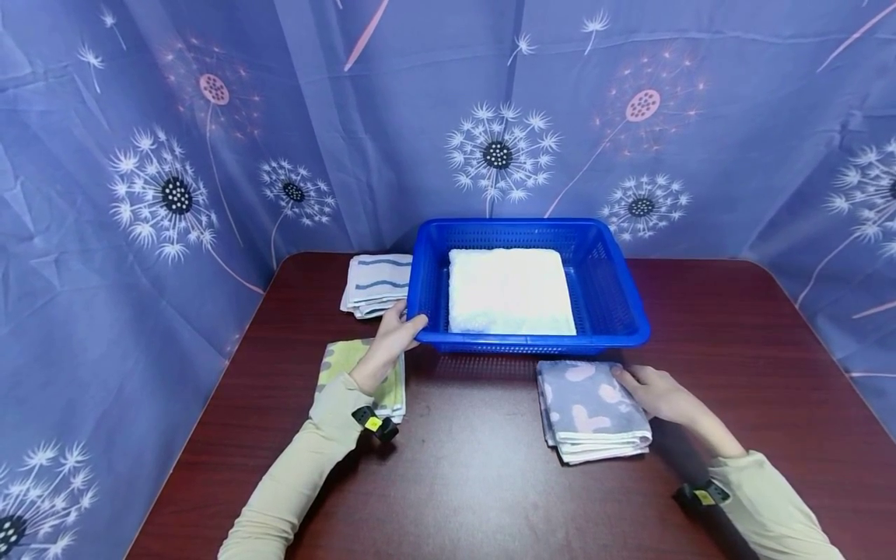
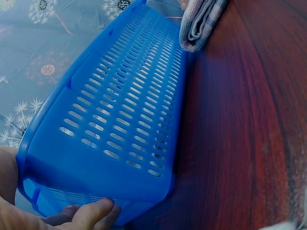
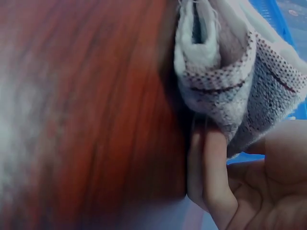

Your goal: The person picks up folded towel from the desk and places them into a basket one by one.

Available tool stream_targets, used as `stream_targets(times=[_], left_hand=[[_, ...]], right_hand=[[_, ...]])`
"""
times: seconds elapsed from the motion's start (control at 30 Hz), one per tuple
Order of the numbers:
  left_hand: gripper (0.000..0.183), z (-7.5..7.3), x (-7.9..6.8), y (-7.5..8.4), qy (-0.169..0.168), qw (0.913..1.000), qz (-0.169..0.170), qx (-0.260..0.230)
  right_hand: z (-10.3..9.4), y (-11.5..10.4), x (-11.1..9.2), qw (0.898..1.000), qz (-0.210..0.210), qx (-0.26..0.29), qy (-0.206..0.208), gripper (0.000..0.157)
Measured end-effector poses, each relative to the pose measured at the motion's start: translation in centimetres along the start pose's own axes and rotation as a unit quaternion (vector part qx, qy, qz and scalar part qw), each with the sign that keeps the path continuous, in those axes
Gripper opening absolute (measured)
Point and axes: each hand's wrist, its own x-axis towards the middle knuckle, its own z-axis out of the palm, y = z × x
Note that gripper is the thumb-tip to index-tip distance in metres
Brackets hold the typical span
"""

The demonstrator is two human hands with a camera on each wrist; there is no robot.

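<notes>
Head view, left hand: the left hand [image 1: 395, 334] grips the near left corner of the blue basket [image 1: 525, 340], thumb over the rim.
Head view, basket: sits near the far edge of the dark red-brown table [image 1: 462, 490]; a folded white towel [image 1: 511, 292] lies inside, toward its left end.
Head view, right hand: the right hand [image 1: 661, 393] pinches the right-hand edge of a folded grey towel [image 1: 588, 400] with pink patches, thumb on top.
Head view, grey towel: in front of the basket, outside it, near its right end.
Head view, other towels: a white towel with wavy grey stripes [image 1: 378, 278] is just beside the basket's left end; a yellow-green towel [image 1: 343, 362] lies nearer, partly behind the left forearm.
Head view, backdrop: a blue curtain [image 1: 392, 132] with dandelion prints.
Left wrist view, grip: the thumb side lies at the rim, fingers against the slotted outer wall below it, with the basket's edge between.
Left wrist view, grey towel: its folded end shows at the top, by the basket's far end.
Right wrist view, grip: fingers beneath the towel's folded layers, thumb on the other face, mostly hidden.
Right wrist view, contact: whether the towel touches the table, I cannot tell.
</notes>
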Motion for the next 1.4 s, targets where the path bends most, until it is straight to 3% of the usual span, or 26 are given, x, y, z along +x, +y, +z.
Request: stream_targets(times=[0.67, 0.87, 1.4], left_hand=[[0.05, 0.0, 0.0, 0.0, -0.012, 0.9999, 0.0, -0.01], [0.051, -0.1, -0.1, 0.0, -0.022, 0.9996, 0.0, -0.016], [0.049, 0.0, 0.1, 0.0, -0.006, 1.0, 0.006, -0.004]], right_hand=[[1.5, -1.5, 0.3, 0.998, -0.01, 0.065, -0.004, 0.049], [2.1, -2.1, 0.4, 0.998, -0.007, 0.067, -0.001, 0.048], [3.2, -3.8, 1.1, 0.998, -0.023, 0.063, -0.001, 0.044]])
